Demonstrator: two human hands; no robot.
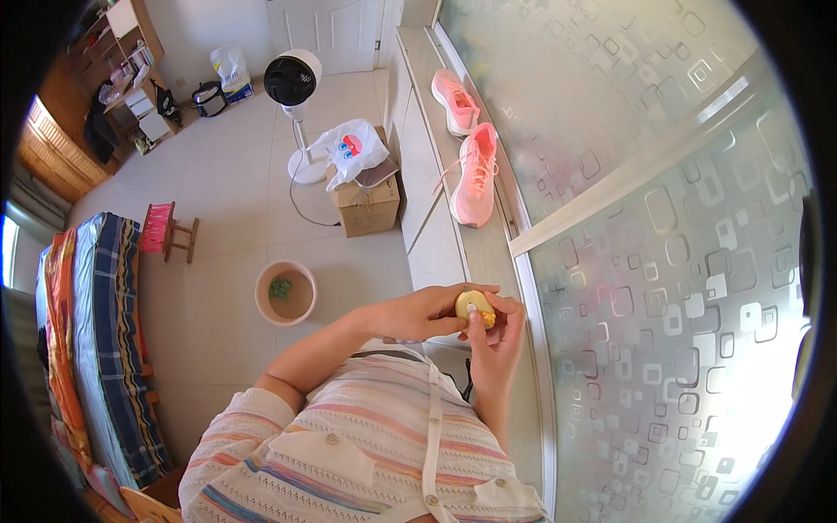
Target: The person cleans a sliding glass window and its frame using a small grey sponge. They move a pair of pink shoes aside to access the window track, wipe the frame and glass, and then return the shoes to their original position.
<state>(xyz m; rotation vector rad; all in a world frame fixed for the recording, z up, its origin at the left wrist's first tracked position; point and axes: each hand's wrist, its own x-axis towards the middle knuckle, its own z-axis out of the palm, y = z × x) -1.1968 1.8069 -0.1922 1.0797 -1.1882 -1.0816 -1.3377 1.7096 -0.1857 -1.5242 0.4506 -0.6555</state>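
My left hand point(422, 310) and my right hand point(500, 333) meet in front of my waist, above a pale ledge point(487, 258). Between them is a small, rounded yellow object point(472, 302) with a white round spot and an orange-yellow decorated part. What exactly it is I cannot tell. The right thumb lies on the white spot, and the right fingers curl around the near side. My left thumb and fingers grip it from the left. Fingers cover its underside. Beyond my hands, a pair of pink running shoes point(475, 180) stands along the ledge.
A patterned frosted-glass sliding door point(654, 314) runs along the right. Left on the floor are a cardboard box point(371, 212) with a plastic bag point(356, 147), a white pedestal fan point(307, 167), a round bin point(304, 307) and a small folding stool point(180, 229). A bed point(118, 340) stands far left.
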